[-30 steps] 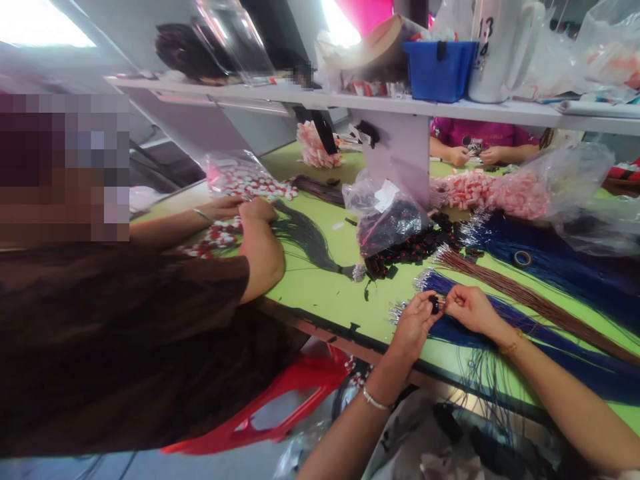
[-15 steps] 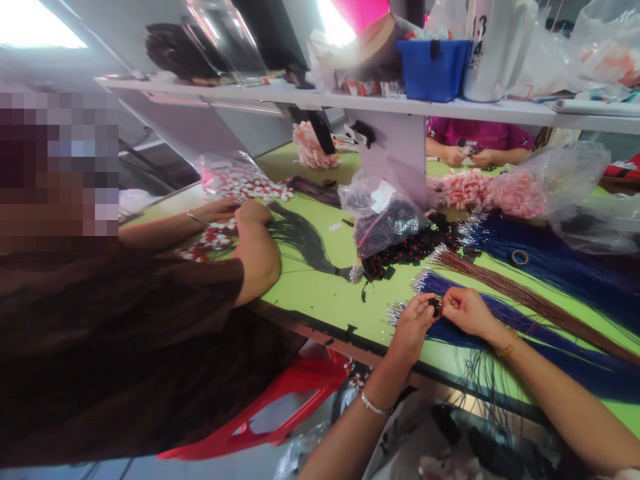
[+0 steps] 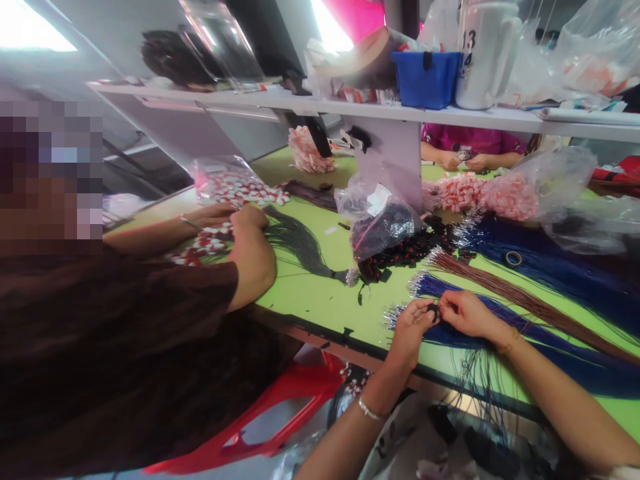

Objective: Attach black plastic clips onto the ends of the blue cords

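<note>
My left hand (image 3: 413,327) is closed on a small black plastic piece (image 3: 434,309), which looks like a connector housing. Close beside it, my right hand (image 3: 464,312) pinches at the same spot; what lies between its fingertips is too small to make out. Beneath and behind both hands run blue wires (image 3: 560,363) with silvery terminals at their left ends. A bundle of brown wires (image 3: 520,293) lies just beyond. Loose black housings (image 3: 411,252) form a pile further back, against a clear bag (image 3: 354,200) of dark pieces.
To my left, a co-worker's arm (image 3: 253,267) reaches over red and white parts. Grey wires (image 3: 300,240) lie between us on the green table (image 3: 295,293). A shelf (image 3: 505,119) carries a blue bin (image 3: 427,80) and white mug (image 3: 483,60). Another person sits opposite.
The view has shifted slightly, moving most things a little left in the picture. My hands stay together at the black piece, with only a small change in the fingers.
</note>
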`<state>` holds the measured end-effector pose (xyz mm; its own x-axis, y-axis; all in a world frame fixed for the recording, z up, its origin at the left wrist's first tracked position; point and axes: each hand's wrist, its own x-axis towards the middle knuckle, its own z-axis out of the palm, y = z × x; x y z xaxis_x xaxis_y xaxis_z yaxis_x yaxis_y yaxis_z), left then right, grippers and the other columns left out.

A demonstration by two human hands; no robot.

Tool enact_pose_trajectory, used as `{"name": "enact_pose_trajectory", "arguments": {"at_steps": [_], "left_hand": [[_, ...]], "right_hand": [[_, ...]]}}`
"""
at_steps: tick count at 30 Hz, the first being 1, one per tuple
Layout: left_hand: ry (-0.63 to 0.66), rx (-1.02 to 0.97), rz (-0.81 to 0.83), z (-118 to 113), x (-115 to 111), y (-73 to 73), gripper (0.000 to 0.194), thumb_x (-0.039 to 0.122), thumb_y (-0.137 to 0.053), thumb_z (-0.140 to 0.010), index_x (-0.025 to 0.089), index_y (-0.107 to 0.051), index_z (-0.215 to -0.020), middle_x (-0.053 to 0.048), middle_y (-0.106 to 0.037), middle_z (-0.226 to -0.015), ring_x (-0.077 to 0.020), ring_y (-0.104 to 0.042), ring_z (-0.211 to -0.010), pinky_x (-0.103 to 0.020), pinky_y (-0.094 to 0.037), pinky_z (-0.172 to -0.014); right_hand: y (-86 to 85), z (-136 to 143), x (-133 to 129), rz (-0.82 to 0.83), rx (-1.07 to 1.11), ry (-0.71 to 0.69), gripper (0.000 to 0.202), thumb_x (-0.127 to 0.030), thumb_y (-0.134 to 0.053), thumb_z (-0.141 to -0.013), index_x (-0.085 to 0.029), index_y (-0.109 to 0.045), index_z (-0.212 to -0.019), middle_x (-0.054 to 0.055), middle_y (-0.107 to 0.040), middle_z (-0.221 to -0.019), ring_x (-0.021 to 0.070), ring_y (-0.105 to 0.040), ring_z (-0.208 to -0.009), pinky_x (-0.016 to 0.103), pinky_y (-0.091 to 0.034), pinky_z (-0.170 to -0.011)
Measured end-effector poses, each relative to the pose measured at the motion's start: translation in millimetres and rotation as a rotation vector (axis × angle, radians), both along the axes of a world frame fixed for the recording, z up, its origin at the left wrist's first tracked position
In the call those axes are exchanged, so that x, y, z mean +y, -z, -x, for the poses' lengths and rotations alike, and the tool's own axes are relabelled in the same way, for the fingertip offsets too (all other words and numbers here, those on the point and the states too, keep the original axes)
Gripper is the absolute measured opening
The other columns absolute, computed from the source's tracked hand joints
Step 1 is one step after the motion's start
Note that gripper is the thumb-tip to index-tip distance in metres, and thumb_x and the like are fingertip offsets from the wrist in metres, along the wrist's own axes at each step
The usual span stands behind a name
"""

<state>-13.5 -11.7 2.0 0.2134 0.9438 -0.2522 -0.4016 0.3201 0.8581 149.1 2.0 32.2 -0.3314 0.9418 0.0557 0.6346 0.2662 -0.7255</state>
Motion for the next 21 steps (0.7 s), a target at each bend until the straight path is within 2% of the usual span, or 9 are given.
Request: {"name": "enact_pose_trajectory", "arguments": {"at_steps": [2, 4, 7, 10, 12, 14, 16, 18, 21], "left_hand": [[-0.020, 0.041, -0.123, -0.7, -15.8, -15.4, 0.024, 0.025, -0.070, -0.070, 0.017, -0.063, -0.092, -0.006, -0.066, -0.086, -0.0168, -0.062, -0.081, -0.032, -0.049, -0.078], [0.073, 0.117, -0.326, -1.9, -37.5, -33.4, 0.017, 0.023, -0.063, -0.076, 0.018, -0.064, -0.092, -0.008, -0.067, -0.090, -0.0187, -0.062, -0.086, -0.033, -0.049, -0.081], [0.463, 0.198, -0.728, -7.7, -69.9, -49.4, 0.020, 0.017, -0.054, -0.081, 0.020, -0.066, -0.096, -0.008, -0.069, -0.092, -0.0188, -0.063, -0.089, -0.032, -0.049, -0.083], [0.878, 0.212, -1.020, -21.3, -89.6, -35.8, 0.027, 0.016, -0.048, -0.082, 0.022, -0.065, -0.102, -0.006, -0.069, -0.098, -0.0173, -0.064, -0.092, -0.028, -0.049, -0.085], [1.004, 0.284, -1.166, -32.1, -95.4, -13.4, 0.027, 0.021, -0.049, -0.082, 0.024, -0.063, -0.106, -0.006, -0.069, -0.098, -0.0182, -0.064, -0.093, -0.026, -0.050, -0.084], [1.039, 0.322, -1.282, -40.3, -98.0, 9.6, 0.027, 0.031, -0.053, -0.083, 0.026, -0.061, -0.107, -0.008, -0.069, -0.095, -0.0210, -0.064, -0.092, -0.026, -0.050, -0.081], [1.008, 0.333, -1.343, -43.9, -99.5, 24.5, 0.032, 0.038, -0.054, -0.082, 0.027, -0.059, -0.112, -0.009, -0.069, -0.096, -0.0231, -0.064, -0.091, -0.027, -0.050, -0.080], [0.969, 0.333, -1.364, -43.1, -100.1, 27.9, 0.037, 0.041, -0.053, -0.083, 0.028, -0.054, -0.118, -0.010, -0.068, -0.099, -0.0236, -0.064, -0.092, -0.028, -0.050, -0.081], [0.930, 0.334, -1.357, -36.0, -98.2, 15.7, 0.040, 0.041, -0.054, -0.083, 0.032, -0.050, -0.121, -0.008, -0.069, -0.100, -0.0233, -0.065, -0.092, -0.029, -0.051, -0.079]], "right_hand": [[-8.9, -19.0, 8.6, 0.018, 0.052, -0.001, 0.020, -0.027, -0.044, -0.084, -0.016, -0.056, -0.072, -0.002, -0.057, -0.064, 0.0093, -0.047, -0.057, 0.019, -0.033, -0.056], [-15.6, -43.3, 18.7, -0.001, 0.022, 0.089, 0.024, -0.030, -0.043, -0.085, -0.016, -0.056, -0.072, -0.001, -0.057, -0.065, 0.0101, -0.048, -0.059, 0.020, -0.034, -0.057], [-17.2, -77.1, 28.8, 0.010, -0.212, 0.142, 0.019, -0.026, -0.048, -0.079, -0.016, -0.058, -0.066, -0.001, -0.057, -0.061, 0.0103, -0.046, -0.055, 0.021, -0.032, -0.055], [-12.6, -96.2, 27.9, 0.078, -0.407, 0.133, 0.014, -0.020, -0.052, -0.072, -0.017, -0.063, -0.065, 0.000, -0.061, -0.061, 0.0110, -0.049, -0.055, 0.022, -0.031, -0.055], [-10.1, -100.2, 24.0, 0.108, -0.497, 0.129, 0.013, -0.019, -0.053, -0.070, -0.017, -0.066, -0.067, 0.001, -0.064, -0.063, 0.0118, -0.051, -0.056, 0.022, -0.031, -0.055], [-9.5, -99.2, 20.5, 0.102, -0.584, 0.126, 0.015, -0.018, -0.053, -0.070, -0.018, -0.068, -0.070, 0.003, -0.066, -0.067, 0.0131, -0.054, -0.059, 0.023, -0.031, -0.055], [-11.0, -95.4, 19.0, 0.075, -0.677, 0.112, 0.016, -0.018, -0.052, -0.071, -0.018, -0.068, -0.071, 0.005, -0.068, -0.071, 0.0150, -0.056, -0.062, 0.024, -0.031, -0.055], [-13.5, -91.0, 19.4, 0.061, -0.766, 0.083, 0.016, -0.018, -0.052, -0.072, -0.017, -0.068, -0.071, 0.009, -0.069, -0.075, 0.0171, -0.059, -0.065, 0.025, -0.032, -0.056], [-16.0, -86.8, 22.5, 0.069, -0.865, 0.058, 0.017, -0.019, -0.051, -0.076, -0.015, -0.067, -0.072, 0.013, -0.069, -0.079, 0.0196, -0.061, -0.067, 0.027, -0.033, -0.057]]}}
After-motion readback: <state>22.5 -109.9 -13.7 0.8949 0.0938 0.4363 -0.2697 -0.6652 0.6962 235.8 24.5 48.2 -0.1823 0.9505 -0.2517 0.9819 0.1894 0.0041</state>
